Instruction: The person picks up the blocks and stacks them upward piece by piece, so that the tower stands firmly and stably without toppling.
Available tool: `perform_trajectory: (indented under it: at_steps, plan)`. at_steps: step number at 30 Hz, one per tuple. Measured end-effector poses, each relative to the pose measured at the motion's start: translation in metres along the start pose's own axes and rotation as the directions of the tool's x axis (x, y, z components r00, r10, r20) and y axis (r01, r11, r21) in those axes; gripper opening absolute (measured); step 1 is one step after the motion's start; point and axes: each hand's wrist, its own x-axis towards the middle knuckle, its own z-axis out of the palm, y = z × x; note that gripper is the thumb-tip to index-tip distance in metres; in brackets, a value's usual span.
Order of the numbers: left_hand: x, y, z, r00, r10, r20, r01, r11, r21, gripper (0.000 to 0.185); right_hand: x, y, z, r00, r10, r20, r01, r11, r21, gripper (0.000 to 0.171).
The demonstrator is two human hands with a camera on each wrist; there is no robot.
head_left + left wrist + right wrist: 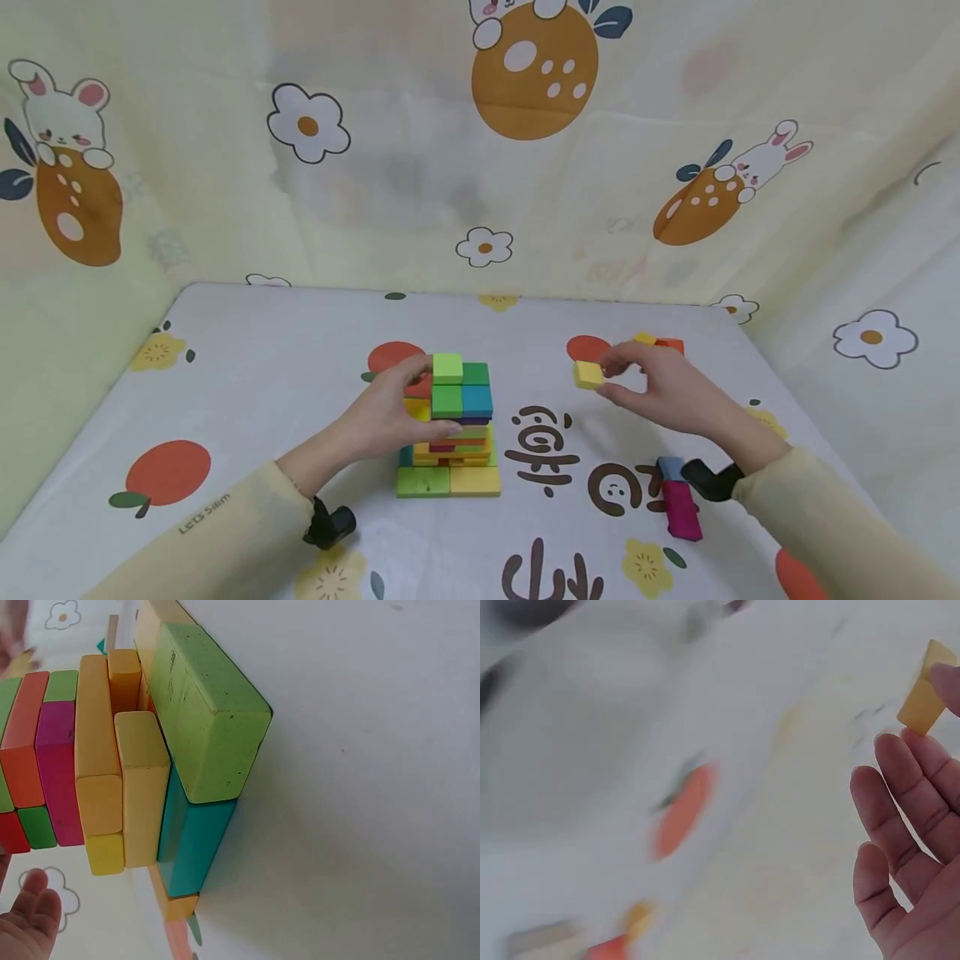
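A tower of coloured wooden blocks (452,433) stands mid-table, green and teal blocks on top, green and yellow at the base. My left hand (390,412) holds the tower's left side, fingers curled against the middle layers; the left wrist view shows the stack (150,765) close up with a fingertip (34,904) at the lower left. My right hand (660,387) is lifted to the right of the tower and pinches a yellow block (588,375), also seen as the yellow block (926,694) at the fingertips in the blurred right wrist view.
A pink block (681,510) with a blue block (670,468) lies near my right wrist. Orange and yellow blocks (660,342) lie behind the right hand. The table (247,392) has a printed fruit cloth; patterned fabric walls close in on all sides.
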Motion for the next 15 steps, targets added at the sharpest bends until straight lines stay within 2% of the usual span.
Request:
perform_trajectory:
  at_steps: [4,7,15]
  plan:
    - [0.000,-0.002,0.000,1.000,0.004,0.000,-0.004,1.000,-0.006,0.066,0.026,-0.039,-0.001,0.994,-0.104,0.009,0.104,0.994,0.015,0.023]
    - [0.000,-0.002,0.000,1.000,0.003,0.000,-0.003,1.000,0.002,0.065,0.040,-0.059,0.003,0.987,-0.158,0.016,0.157,0.987,0.031,0.025]
    - [0.001,0.000,0.000,1.000,-0.002,0.002,0.002,1.000,0.001,0.066,0.059,-0.088,0.014,0.969,-0.244,0.019,0.242,0.967,0.076,0.027]
